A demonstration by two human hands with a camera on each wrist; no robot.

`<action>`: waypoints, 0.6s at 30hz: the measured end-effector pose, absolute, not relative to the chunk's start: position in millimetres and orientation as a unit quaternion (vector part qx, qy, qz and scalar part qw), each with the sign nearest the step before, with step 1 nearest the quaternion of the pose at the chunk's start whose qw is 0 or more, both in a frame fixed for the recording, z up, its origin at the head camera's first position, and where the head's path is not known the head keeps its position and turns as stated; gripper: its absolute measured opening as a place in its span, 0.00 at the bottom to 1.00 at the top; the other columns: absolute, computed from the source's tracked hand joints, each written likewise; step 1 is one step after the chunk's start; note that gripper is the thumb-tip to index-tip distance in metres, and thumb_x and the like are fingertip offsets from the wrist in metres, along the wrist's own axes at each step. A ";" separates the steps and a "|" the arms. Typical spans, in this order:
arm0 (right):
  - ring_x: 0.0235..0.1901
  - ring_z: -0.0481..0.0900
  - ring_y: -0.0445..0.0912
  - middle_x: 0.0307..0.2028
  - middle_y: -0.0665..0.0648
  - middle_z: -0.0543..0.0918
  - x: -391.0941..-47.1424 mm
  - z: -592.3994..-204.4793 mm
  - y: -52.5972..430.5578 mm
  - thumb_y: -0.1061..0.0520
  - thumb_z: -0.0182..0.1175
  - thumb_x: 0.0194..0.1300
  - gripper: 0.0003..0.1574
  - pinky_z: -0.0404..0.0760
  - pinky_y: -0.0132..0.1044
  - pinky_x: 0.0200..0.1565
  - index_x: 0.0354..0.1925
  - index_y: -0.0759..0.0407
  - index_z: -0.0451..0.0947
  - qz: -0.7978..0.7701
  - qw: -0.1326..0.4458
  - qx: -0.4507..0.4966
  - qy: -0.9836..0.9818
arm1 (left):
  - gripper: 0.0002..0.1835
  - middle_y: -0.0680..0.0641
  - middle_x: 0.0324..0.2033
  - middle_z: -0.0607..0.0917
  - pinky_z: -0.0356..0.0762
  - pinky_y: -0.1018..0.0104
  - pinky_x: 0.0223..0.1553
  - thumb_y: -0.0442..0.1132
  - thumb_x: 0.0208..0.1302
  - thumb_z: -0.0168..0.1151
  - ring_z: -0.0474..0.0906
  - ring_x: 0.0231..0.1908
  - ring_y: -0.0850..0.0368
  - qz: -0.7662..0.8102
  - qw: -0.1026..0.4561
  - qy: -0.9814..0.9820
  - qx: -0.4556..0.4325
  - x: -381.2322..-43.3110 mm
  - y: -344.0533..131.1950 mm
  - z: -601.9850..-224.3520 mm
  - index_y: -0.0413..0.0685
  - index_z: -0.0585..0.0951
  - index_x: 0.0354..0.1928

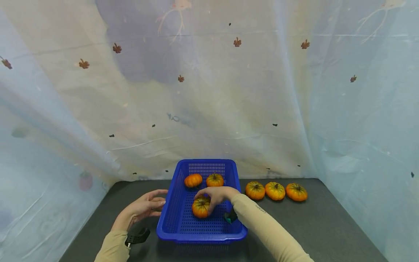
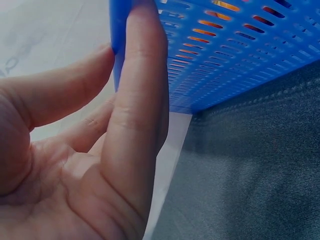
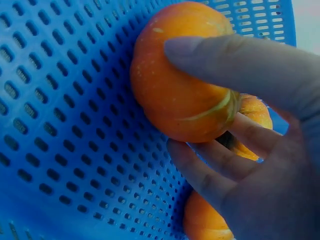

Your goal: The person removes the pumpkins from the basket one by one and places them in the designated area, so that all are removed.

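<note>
A blue perforated plastic basket (image 1: pixel 203 237) stands on the dark table. Inside it, my right hand (image 1: pixel 217 194) grips a small orange pumpkin (image 1: pixel 200 208) with green streaks round its stem. In the right wrist view the thumb lies across this pumpkin (image 3: pixel 175 95) and the fingers curl at its other side, close over the basket floor. Two more pumpkins sit toward the far end, an orange one (image 1: pixel 193 180) and a green-topped one (image 1: pixel 215 179). My left hand (image 1: pixel 145 207) is at the basket's left side, pinching the rim (image 2: pixel 118 30) between thumb and fingers.
To the basket's right, three pumpkins stand in a row on the table (image 1: pixel 314 225): a left one (image 1: pixel 255 190), a middle one (image 1: pixel 275 191) and a right one (image 1: pixel 296 192). Plastic sheeting (image 1: pixel 209 109) with leaf prints hangs behind and along both sides.
</note>
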State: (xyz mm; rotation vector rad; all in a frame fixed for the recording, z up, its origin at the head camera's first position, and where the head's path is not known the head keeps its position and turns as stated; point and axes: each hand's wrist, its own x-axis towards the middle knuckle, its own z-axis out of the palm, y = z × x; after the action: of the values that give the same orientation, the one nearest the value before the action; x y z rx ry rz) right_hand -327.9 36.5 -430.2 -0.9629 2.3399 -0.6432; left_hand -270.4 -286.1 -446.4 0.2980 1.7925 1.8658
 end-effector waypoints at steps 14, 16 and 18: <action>0.58 0.67 0.47 0.60 0.48 0.70 -333.2 -412.8 48.5 0.59 0.73 0.52 0.41 0.72 0.41 0.57 0.63 0.46 0.70 -0.268 0.265 -0.394 0.838 | 0.36 0.39 0.50 0.80 0.77 0.48 0.49 0.36 0.69 0.57 0.78 0.51 0.44 0.693 0.267 0.662 0.104 -270.1 -285.5 -448.0 0.37 0.50 0.72; 0.60 0.66 0.49 0.61 0.50 0.70 -333.3 -407.1 50.3 0.60 0.72 0.52 0.41 0.71 0.43 0.58 0.64 0.49 0.70 -0.274 0.262 -0.406 0.831 | 0.36 0.39 0.50 0.80 0.77 0.48 0.49 0.36 0.69 0.57 0.78 0.51 0.44 0.692 0.266 0.663 0.106 -270.1 -285.6 -447.4 0.36 0.50 0.72; 0.61 0.66 0.50 0.62 0.51 0.69 -332.4 -400.9 52.2 0.60 0.72 0.52 0.41 0.70 0.46 0.59 0.64 0.51 0.69 -0.277 0.256 -0.415 0.828 | 0.37 0.39 0.50 0.80 0.77 0.48 0.49 0.36 0.69 0.57 0.78 0.51 0.44 0.691 0.267 0.663 0.107 -270.2 -285.8 -446.7 0.36 0.49 0.72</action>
State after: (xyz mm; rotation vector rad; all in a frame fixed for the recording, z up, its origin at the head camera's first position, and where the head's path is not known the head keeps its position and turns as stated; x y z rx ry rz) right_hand -332.4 52.2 -400.9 -1.1270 2.2459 -0.7525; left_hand -270.2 -285.8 -446.7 0.2884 1.7902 1.8662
